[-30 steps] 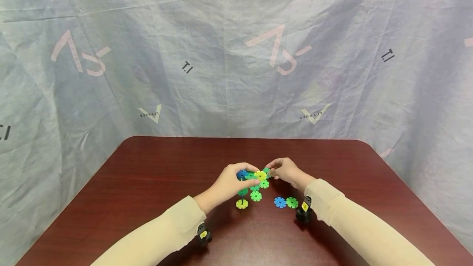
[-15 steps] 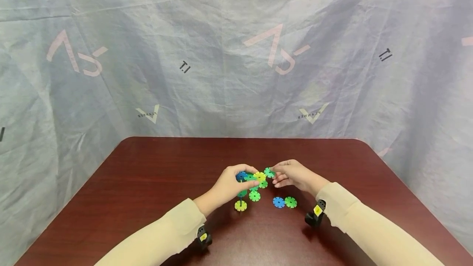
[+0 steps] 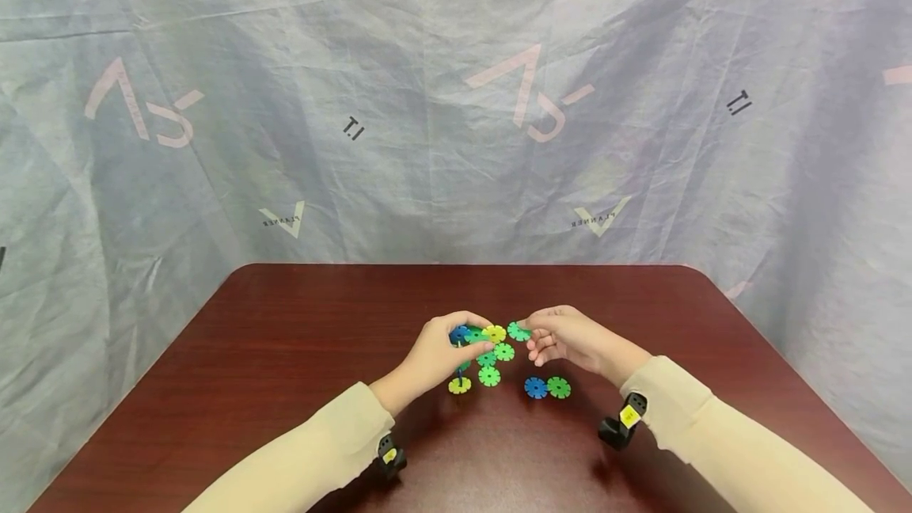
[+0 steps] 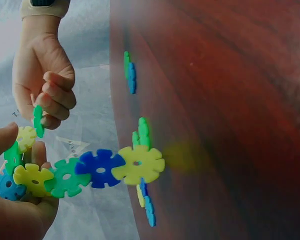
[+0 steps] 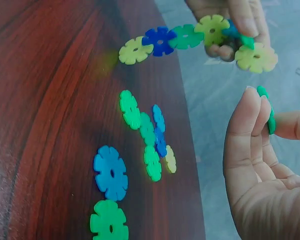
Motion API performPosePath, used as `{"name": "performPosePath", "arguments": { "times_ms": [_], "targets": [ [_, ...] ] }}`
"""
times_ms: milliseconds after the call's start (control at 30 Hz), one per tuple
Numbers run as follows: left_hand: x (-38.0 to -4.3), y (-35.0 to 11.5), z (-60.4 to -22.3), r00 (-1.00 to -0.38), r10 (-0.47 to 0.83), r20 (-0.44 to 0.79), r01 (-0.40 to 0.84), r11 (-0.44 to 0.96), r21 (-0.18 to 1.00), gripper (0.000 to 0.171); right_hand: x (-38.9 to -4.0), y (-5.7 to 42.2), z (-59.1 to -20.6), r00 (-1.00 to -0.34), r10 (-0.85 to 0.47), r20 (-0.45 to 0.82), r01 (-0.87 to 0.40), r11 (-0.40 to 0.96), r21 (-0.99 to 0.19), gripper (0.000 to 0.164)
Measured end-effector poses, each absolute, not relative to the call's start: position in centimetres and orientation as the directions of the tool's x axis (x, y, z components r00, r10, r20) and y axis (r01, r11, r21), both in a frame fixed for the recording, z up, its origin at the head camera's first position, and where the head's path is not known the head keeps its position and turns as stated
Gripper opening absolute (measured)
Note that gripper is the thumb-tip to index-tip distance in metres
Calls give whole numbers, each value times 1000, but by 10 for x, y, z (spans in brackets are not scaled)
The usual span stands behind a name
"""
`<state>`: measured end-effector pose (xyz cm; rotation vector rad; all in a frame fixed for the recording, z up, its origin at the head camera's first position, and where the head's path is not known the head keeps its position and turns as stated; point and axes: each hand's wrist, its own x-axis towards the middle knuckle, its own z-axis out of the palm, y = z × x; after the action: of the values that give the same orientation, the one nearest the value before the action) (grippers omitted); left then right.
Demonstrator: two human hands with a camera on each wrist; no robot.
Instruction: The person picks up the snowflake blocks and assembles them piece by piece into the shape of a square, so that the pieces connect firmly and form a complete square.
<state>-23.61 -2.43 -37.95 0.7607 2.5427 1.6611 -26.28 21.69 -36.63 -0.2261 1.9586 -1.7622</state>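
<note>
1. Likely, misalignment is the main risk: green disc (image 4: 38,121) shows almost edge-on; slots not squared to the chain (image 4: 101,169) could make it skid.
2. Right hand (image 3: 573,339) pinches that disc between thumb and finger; pinched at so small a hold, it could flip out under pressure.
3. Left hand (image 3: 432,349) grips the chain's upper part, thumb against fingers. Squeezing or twisting might pop a joint; bottom disc (image 4: 140,172) hangs low, perhaps touching the table (image 3: 321,339), can't be sure.
4. Position: chain left, green disc just right of it, a gap between in the head view. Blue-and-green pair (image 3: 547,388) lies nearer, on the table.
5. Looks: flat, thin, flower-edged discs, holed centres, rims overlapping; yellow, blue, green; bends round at top.
</note>
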Motion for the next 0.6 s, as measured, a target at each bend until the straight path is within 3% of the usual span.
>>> {"name": "performPosePath", "arguments": {
  "times_ms": [600],
  "targets": [
    [-233,-21,-379,-885,393,250,390,332,859,23,-248,209,-362,-846,-488,-213,193,91,-977,12]
  ]
}}
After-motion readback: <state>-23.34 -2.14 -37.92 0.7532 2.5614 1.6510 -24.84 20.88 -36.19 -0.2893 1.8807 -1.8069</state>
